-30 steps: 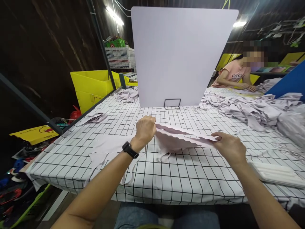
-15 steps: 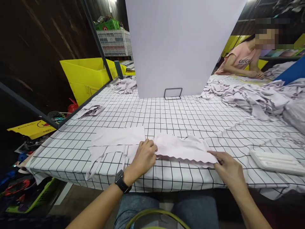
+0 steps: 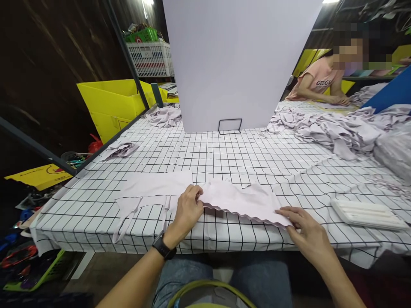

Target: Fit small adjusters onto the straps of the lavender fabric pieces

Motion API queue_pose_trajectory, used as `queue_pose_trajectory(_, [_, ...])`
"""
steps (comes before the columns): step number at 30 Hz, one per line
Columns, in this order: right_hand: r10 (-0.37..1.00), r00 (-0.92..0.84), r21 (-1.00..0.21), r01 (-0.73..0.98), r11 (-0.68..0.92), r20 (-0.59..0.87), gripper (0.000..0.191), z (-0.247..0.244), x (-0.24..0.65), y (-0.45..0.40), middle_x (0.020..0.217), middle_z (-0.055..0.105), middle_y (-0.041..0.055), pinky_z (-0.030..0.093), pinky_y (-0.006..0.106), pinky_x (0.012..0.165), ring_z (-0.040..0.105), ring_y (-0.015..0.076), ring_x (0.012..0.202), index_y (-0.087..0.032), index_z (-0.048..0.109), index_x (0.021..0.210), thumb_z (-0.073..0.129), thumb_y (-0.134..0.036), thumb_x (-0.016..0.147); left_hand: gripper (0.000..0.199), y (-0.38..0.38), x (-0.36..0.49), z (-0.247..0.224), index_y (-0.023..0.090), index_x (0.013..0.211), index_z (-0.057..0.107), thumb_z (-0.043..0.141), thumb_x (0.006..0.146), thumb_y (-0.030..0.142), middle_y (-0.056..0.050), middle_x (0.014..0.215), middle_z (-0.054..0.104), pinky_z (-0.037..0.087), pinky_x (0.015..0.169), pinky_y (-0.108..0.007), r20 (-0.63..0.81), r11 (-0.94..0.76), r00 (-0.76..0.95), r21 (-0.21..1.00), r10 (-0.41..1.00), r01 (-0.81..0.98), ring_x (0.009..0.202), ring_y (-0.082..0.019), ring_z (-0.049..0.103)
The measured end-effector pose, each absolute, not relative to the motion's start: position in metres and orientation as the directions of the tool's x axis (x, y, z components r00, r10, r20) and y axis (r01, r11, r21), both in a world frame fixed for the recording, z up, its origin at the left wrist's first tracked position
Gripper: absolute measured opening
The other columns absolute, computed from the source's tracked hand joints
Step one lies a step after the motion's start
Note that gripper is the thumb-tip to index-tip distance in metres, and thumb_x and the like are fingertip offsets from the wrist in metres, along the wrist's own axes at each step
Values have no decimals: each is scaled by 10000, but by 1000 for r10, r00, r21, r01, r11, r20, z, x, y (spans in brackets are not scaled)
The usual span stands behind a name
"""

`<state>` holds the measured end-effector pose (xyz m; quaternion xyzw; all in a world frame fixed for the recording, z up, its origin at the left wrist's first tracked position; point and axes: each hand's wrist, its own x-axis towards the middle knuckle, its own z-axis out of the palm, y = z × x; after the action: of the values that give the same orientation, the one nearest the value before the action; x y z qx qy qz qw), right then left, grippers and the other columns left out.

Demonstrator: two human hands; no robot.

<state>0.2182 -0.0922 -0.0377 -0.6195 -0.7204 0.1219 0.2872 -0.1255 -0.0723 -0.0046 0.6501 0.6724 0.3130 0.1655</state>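
Note:
A pale lilac fabric piece (image 3: 239,197) with a wavy near edge lies across the checked tablecloth in front of me. My left hand (image 3: 188,207), with a dark watch on its wrist, pinches the left end of that edge. At the other end, my right hand (image 3: 308,233) has the corner between its thumb below and fingers above. Between the hands the near edge stands slightly off the cloth. Left of my left hand, a matching garment piece with thin straps (image 3: 154,186) lies flat, its straps toward me.
A large pale board (image 3: 237,64) stands upright in a wire holder (image 3: 230,126). Heaps of pale fabric (image 3: 334,128) lie at the back right, with a white plastic case (image 3: 369,214) nearer. A small fabric bundle (image 3: 120,150) rests on the left. Another person (image 3: 321,81) works beyond.
My right fingers have shifted their hold on the corner, now reaching further over it. The near edge between my hands looks straighter. The camera view has turned slightly.

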Motion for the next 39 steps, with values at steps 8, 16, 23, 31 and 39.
queue_pose_trajectory(8, [946,-317,-662,694,283,72,583,12,181,-90,1586,470,60,499,539,1059,456,375,1426,-406,607,1413,730,-523,855,296,-62,-112,46,185,888,729,505,767,34,-28,880,760,529,727,-257,178,-188,59,937,982,296,832,-177,701])
queue_pose_trajectory(16, [851,-498,-884,308,352,166,115,109,93,-47,801,689,-8,511,301,723,644,186,785,-218,735,842,803,-244,752,372,-62,-87,120,278,1157,677,545,842,129,-4,962,736,547,796,-273,377,-491,397,837,837,240,877,-171,683])
queue_pose_trajectory(23, [953,35,-934,210,288,302,404,123,83,-65,599,422,-43,331,258,534,396,118,590,-195,527,611,706,-449,869,158,-63,-90,94,244,903,631,668,863,393,-13,864,654,517,768,-280,299,-369,317,910,900,190,858,-195,617])
queue_pose_trajectory(31, [900,321,-948,215,235,296,413,128,131,-60,607,556,6,394,265,475,492,156,568,-201,664,652,828,-578,696,253,-56,-105,85,172,698,599,745,741,374,9,714,532,364,641,-251,103,-208,367,944,925,258,716,-149,485])
queue_pose_trajectory(39, [991,130,-945,324,-53,-11,395,74,178,-40,814,748,98,518,295,517,678,248,698,-187,792,805,824,-570,713,310,-22,-135,65,170,1027,725,716,719,209,-34,866,679,442,681,-257,124,-277,359,866,925,417,809,-178,605])
